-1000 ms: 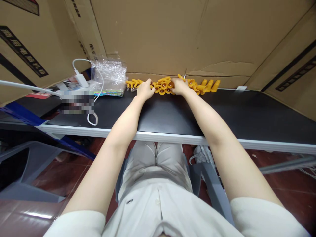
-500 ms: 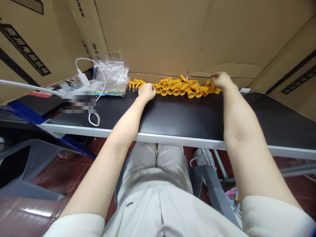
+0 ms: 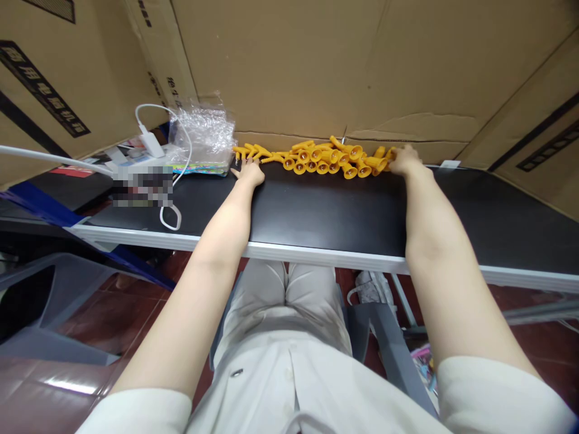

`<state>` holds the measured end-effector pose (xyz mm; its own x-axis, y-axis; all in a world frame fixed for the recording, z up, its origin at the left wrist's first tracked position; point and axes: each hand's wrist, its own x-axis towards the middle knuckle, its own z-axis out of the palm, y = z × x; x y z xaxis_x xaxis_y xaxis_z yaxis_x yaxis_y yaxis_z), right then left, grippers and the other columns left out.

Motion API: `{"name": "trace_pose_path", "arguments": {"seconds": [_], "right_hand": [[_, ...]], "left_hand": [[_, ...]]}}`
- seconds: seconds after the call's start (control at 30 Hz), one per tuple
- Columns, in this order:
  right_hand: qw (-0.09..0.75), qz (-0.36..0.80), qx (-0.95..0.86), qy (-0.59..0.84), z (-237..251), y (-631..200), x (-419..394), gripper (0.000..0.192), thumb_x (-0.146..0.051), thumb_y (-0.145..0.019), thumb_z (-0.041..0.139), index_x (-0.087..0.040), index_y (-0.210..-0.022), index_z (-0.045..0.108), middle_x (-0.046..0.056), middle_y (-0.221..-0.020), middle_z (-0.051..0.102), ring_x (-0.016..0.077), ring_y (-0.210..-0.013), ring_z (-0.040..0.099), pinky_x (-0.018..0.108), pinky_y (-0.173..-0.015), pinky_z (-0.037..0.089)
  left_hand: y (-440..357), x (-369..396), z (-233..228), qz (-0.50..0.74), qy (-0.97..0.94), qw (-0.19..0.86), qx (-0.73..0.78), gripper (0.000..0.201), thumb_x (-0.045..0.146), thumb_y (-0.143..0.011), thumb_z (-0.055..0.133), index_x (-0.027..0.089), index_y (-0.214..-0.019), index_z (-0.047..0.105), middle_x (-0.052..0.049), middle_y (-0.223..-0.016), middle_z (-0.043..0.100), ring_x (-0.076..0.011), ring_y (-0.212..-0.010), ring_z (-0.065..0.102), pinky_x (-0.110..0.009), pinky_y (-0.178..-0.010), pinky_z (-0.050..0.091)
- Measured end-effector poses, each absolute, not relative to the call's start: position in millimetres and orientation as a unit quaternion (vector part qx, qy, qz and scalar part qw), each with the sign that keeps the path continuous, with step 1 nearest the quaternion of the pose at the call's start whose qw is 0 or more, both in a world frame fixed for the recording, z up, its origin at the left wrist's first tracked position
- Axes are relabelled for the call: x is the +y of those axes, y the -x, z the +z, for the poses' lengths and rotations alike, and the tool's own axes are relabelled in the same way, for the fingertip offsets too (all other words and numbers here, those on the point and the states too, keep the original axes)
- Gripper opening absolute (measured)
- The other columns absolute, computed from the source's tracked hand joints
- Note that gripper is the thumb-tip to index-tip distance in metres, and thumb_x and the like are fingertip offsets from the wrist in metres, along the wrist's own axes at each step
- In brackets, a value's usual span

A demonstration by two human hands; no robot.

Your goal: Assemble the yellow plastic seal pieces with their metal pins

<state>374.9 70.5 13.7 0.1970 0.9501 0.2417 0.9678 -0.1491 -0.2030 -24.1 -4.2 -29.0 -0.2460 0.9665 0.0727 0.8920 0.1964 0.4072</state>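
Item: heap of small orange plastic funnel-shaped pieces (image 3: 325,160), each with a flared round mouth and a narrow stem, lying in a long row along the far edge of the black-topped desk with a pale front edge (image 3: 316,211), close against the brown cardboard wall (image 3: 316,66) behind it. A few stems at the left end of the row point outward, next to some small dark metal springs or screws, too small to tell which.

Left hand (image 3: 248,173): palm down on the desk at the left end of the row, fingers spread and lying flat, fingertips touching the outermost orange stems; its grip is apart and encloses nothing.

Right hand (image 3: 404,161): at the right end of the row, fingers curled against the outermost orange pieces; whether its grip is clamped on a piece cannot be told, since the fingertips are hidden behind the knuckles.

Between the hands: the bulk of the orange row, untouched.

Left of the heap: crumpled clear plastic bag (image 3: 203,132) resting on a flat colourful packet (image 3: 199,170); white charger plug with a looping white cable (image 3: 151,144); a blurred patch beside it.

Far left: printed brown cardboard boxes (image 3: 54,90), stacked against the wall.

Below the desk: the person's pale trousers and white shirt, red-brown tiled floor (image 3: 136,301), grey plastic chair (image 3: 40,301).
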Motion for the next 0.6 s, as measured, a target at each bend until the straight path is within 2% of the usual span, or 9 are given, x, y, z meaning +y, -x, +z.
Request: {"name": "trace_pose_path", "arguments": {"seconds": [0.07, 0.17, 0.27, 0.33, 0.4, 0.47, 0.5, 0.57, 0.6], "right_hand": [[0.162, -0.020, -0.619, 0.768, 16.0, -372.1, 66.5, 0.054, -0.012, -0.104, 0.065, -0.003, -0.157, 0.062, 0.035, -0.164, 0.047, 0.0345, -0.149, 0.054, 0.041, -0.110, 0.044], [0.179, -0.016, -0.602, 0.778, 18.0, -369.4, 60.0, 0.054, -0.011, -0.105, 0.064, 0.001, -0.157, 0.058, 0.033, -0.156, 0.057, 0.0320, -0.142, 0.060, 0.038, -0.103, 0.044], [0.198, -0.004, -0.588, 0.784, 18.3, -370.5, 54.4, 0.050, -0.010, -0.105, 0.065, -0.003, -0.154, 0.061, 0.030, -0.149, 0.065, 0.0277, -0.136, 0.064, 0.036, -0.098, 0.043], [0.212, 0.002, -0.585, 0.783, 18.2, -374.0, 52.2, 0.044, -0.012, -0.103, 0.071, -0.005, -0.146, 0.066, 0.029, -0.147, 0.067, 0.0245, -0.132, 0.065, 0.034, -0.097, 0.043], [0.230, 0.014, -0.578, 0.783, 18.4, -378.8, 51.1, 0.030, -0.015, -0.100, 0.076, -0.008, -0.129, 0.073, 0.027, -0.143, 0.069, 0.0235, -0.128, 0.066, 0.033, -0.100, 0.045], [0.258, 0.041, -0.564, 0.784, 19.1, -383.1, 50.1, 0.012, -0.019, -0.098, 0.080, -0.013, -0.106, 0.074, 0.025, -0.138, 0.071, 0.0233, -0.122, 0.067, 0.034, -0.105, 0.046], [0.268, 0.052, -0.553, 0.787, 19.5, -384.4, 49.2, 0.012, -0.022, -0.097, 0.082, -0.015, -0.098, 0.072, 0.024, -0.135, 0.071, 0.0231, -0.120, 0.068, 0.035, -0.106, 0.047], [0.265, 0.037, -0.548, 0.792, 20.4, -384.5, 45.8, 0.020, -0.030, -0.095, 0.085, -0.014, -0.096, 0.073, 0.024, -0.126, 0.074, 0.0242, -0.115, 0.071, 0.036, -0.102, 0.052], [0.253, 0.010, -0.557, 0.791, 20.6, -383.4, 43.3, 0.026, -0.033, -0.094, 0.086, -0.010, -0.101, 0.076, 0.025, -0.121, 0.075, 0.0259, -0.113, 0.072, 0.036, -0.098, 0.054]], "left_hand": [[22.6, 0.2, -31.2, 0.188, -0.614, 0.091, 0.761, 0.082, 0.010, -0.093, 0.044, 0.026, -0.173, 0.040, -0.007, -0.187, 0.023, -0.0286, -0.176, 0.013, -0.074, -0.140, 0.010], [19.1, 6.9, -33.4, 0.190, -0.636, 0.082, 0.743, 0.081, 0.008, -0.093, 0.040, 0.022, -0.173, 0.039, -0.006, -0.186, 0.025, -0.0277, -0.177, 0.012, -0.074, -0.140, 0.006], [17.0, 14.2, -35.1, 0.186, -0.657, 0.084, 0.726, 0.080, 0.009, -0.094, 0.039, 0.025, -0.173, 0.038, -0.005, -0.186, 0.027, -0.0262, -0.177, 0.011, -0.072, -0.141, 0.004], [17.1, 18.7, -36.0, 0.175, -0.665, 0.087, 0.721, 0.076, 0.013, -0.098, 0.039, 0.025, -0.173, 0.038, -0.006, -0.186, 0.025, -0.0253, -0.177, 0.011, -0.070, -0.141, 0.004], [17.5, 21.4, -36.1, 0.159, -0.670, 0.088, 0.720, 0.072, 0.016, -0.101, 0.037, 0.025, -0.172, 0.038, -0.006, -0.186, 0.027, -0.0243, -0.176, 0.014, -0.066, -0.142, 0.005], [17.1, 21.9, -34.6, 0.151, -0.672, 0.075, 0.721, 0.067, 0.018, -0.103, 0.036, 0.021, -0.170, 0.043, -0.011, -0.183, 0.035, -0.0264, -0.173, 0.026, -0.061, -0.143, 0.010], [16.2, 21.4, -33.4, 0.152, -0.673, 0.058, 0.721, 0.065, 0.018, -0.103, 0.037, 0.017, -0.167, 0.047, -0.015, -0.179, 0.042, -0.0291, -0.170, 0.033, -0.058, -0.142, 0.016], [13.3, 20.2, -30.7, 0.155, -0.683, 0.014, 0.714, 0.061, 0.019, -0.102, 0.041, 0.006, -0.160, 0.055, -0.024, -0.168, 0.053, -0.0353, -0.162, 0.046, -0.052, -0.139, 0.029], [11.5, 20.0, -29.7, 0.154, -0.688, -0.006, 0.709, 0.058, 0.020, -0.102, 0.044, 0.001, -0.155, 0.058, -0.028, -0.163, 0.057, -0.0380, -0.159, 0.049, -0.050, -0.136, 0.035]]}}
